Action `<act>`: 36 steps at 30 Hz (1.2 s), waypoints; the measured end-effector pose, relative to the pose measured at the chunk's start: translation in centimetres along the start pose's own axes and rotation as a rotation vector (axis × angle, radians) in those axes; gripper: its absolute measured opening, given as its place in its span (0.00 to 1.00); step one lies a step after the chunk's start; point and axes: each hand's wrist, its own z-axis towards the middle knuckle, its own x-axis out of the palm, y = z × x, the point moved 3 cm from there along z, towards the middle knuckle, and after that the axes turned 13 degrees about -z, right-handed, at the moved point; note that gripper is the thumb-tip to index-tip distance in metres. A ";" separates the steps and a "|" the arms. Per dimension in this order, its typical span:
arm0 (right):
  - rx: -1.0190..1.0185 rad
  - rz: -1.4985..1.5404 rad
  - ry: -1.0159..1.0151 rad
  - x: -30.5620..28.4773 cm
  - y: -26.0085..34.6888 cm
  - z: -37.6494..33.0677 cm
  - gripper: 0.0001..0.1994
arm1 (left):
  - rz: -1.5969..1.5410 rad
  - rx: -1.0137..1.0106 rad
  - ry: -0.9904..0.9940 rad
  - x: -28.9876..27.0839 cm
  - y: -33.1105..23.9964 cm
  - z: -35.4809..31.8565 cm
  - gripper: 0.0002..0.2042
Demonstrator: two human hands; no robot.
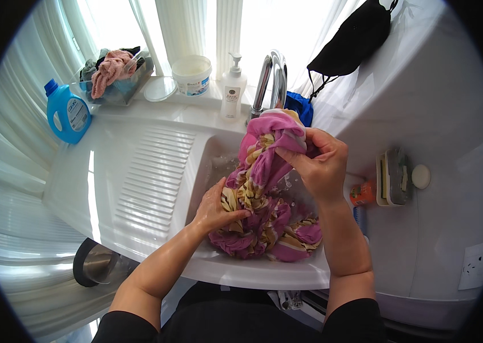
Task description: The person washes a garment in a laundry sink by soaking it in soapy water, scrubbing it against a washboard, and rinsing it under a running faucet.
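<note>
A wet pink and yellow patterned cloth (253, 228) lies bunched in the basin of the white laundry sink (195, 177), partly in sudsy water. Its upper part is lifted and twisted, close in front of the chrome faucet (278, 74). With fingers and thumb closed, my right hand (324, 163) pinches the raised end on its right side. My left hand (218, 208) grips the cloth lower down, at the left side of the basin, its thumb lying across the folds. Some of its fingers are hidden behind the fabric.
Left of the basin is a ribbed washboard (155, 171). Along the back stand a blue detergent bottle (69, 111), a bin of clothes (113, 77), a white tub (191, 74) and a pump bottle (231, 88). A soap holder (393, 177) is on the right wall; a black bag (353, 37) hangs above.
</note>
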 end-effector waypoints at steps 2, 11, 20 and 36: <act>0.127 0.034 0.051 0.3 0.2 -0.5 0.10 | -0.159 -0.086 0.045 -1.0 0.2 1.2 0.22; 0.444 -0.578 0.635 0.8 -12.1 -8.1 0.28 | -0.559 0.358 0.005 -5.2 -7.1 4.9 0.15; -0.140 -0.799 0.462 13.3 -20.0 -13.1 0.32 | 0.446 -0.026 -0.203 5.3 7.9 0.9 0.17; -0.024 -1.020 0.968 17.9 -24.1 -1.7 0.21 | 0.331 -0.510 0.252 6.7 18.5 13.4 0.11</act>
